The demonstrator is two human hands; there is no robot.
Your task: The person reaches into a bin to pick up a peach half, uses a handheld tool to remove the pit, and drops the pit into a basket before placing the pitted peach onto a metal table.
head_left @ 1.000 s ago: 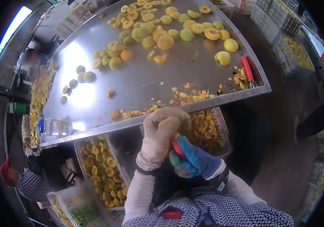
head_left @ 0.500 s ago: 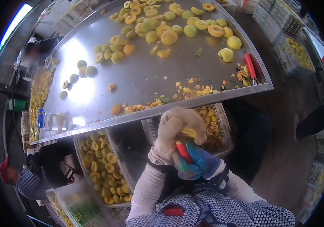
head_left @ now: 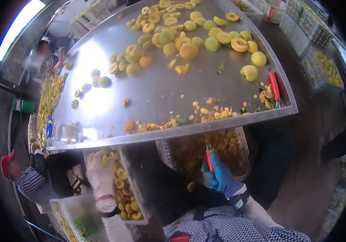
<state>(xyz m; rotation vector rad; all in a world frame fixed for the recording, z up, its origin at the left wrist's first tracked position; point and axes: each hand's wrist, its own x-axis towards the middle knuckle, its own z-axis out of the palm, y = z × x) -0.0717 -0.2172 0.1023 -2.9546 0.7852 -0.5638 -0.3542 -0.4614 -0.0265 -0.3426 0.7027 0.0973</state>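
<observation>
My left hand [head_left: 100, 173], in a pale glove, reaches down over a crate [head_left: 135, 183] of halved apricot-like fruit [head_left: 121, 173]; its fingers are blurred against the fruit. In a blue glove, my right hand [head_left: 221, 174] is closed around a small red-handled knife [head_left: 210, 160], its short metal end pointing up. Behind that knife, below the table edge, a second crate [head_left: 243, 149] holds peelings and fruit scraps [head_left: 189, 152]. A small brownish piece [head_left: 191, 186] shows left of my right hand, over my dark trousers.
The metal table [head_left: 148, 105] bears whole and halved fruit [head_left: 189, 50], scraps along its near edge, another red-handled tool [head_left: 274, 85] and a clear bottle [head_left: 62, 132]. A person in a red cap [head_left: 6, 164] sits at left. Stacked crates [head_left: 308, 24] stand at right.
My left hand has left my right hand and the yellow fruit piece, moving left to the fruit crate. My right hand has shifted slightly right, still gripping the knife. The view has turned slightly.
</observation>
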